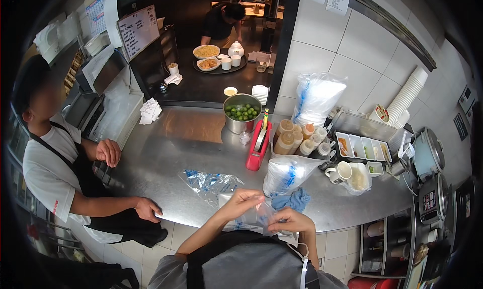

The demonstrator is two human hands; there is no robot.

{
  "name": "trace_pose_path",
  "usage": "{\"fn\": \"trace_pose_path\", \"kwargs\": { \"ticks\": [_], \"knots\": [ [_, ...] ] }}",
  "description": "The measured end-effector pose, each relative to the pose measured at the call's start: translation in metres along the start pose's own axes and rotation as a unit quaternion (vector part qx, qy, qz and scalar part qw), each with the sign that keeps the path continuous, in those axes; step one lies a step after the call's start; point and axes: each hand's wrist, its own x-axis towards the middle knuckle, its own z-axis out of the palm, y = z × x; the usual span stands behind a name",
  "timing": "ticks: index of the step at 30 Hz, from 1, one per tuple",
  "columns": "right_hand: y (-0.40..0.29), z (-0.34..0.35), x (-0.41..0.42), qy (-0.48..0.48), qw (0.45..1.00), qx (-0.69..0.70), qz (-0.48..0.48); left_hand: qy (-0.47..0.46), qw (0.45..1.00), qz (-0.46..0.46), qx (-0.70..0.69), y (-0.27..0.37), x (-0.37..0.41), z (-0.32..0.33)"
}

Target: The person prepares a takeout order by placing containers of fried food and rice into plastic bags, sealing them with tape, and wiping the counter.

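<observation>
Between my two hands is a small clear plastic bag [266,213], held near the front edge of the steel counter. My left hand [241,203] pinches its upper left part, and my right hand [289,221] grips its lower right side. What the bag contains, if anything, I cannot tell. A blue cloth [291,200] lies crumpled just beyond my right hand. Behind the cloth stands a plastic pack of white items [283,175] with blue print. Flat on the counter, left of my hands, is a crinkled clear plastic wrapper [211,183] with blue print.
Beyond my hands stand a red tape dispenser [257,147], a steel pot of green limes [242,113] and sauce bottles [290,138]. Rightward are a white mug [339,172] and a condiment tray [364,145]. A co-worker [75,168] stands left, one hand at the counter edge.
</observation>
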Motion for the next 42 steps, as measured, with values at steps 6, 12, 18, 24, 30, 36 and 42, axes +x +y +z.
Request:
{"fn": "trace_pose_path", "kwargs": {
  "ticks": [6,12,18,24,30,36,42],
  "knots": [
    [0.009,0.009,-0.014,0.331,0.805,0.459,-0.178,-0.254,0.915,-0.203,-0.236,-0.010,-0.005,-0.001],
    [0.015,-0.011,-0.017,0.067,0.985,0.151,-0.041,-0.085,0.948,0.021,-0.307,-0.013,0.023,-0.001],
    [0.004,-0.033,-0.017,0.220,0.869,0.325,-0.302,-0.123,0.891,-0.040,-0.434,-0.015,0.027,0.016],
    [-0.016,-0.065,0.000,0.516,0.828,0.152,-0.156,-0.166,0.985,-0.027,-0.030,0.017,0.060,0.017],
    [0.012,-0.074,0.023,0.631,0.771,-0.086,-0.018,0.188,0.913,0.178,0.314,-0.023,0.114,-0.007],
    [0.030,-0.077,0.026,0.587,0.809,-0.019,0.021,0.150,0.979,-0.002,0.141,-0.043,0.114,-0.021],
    [0.067,-0.080,0.023,0.556,0.825,0.094,0.046,0.103,0.908,0.204,0.352,-0.087,0.098,-0.028]
  ]
}}
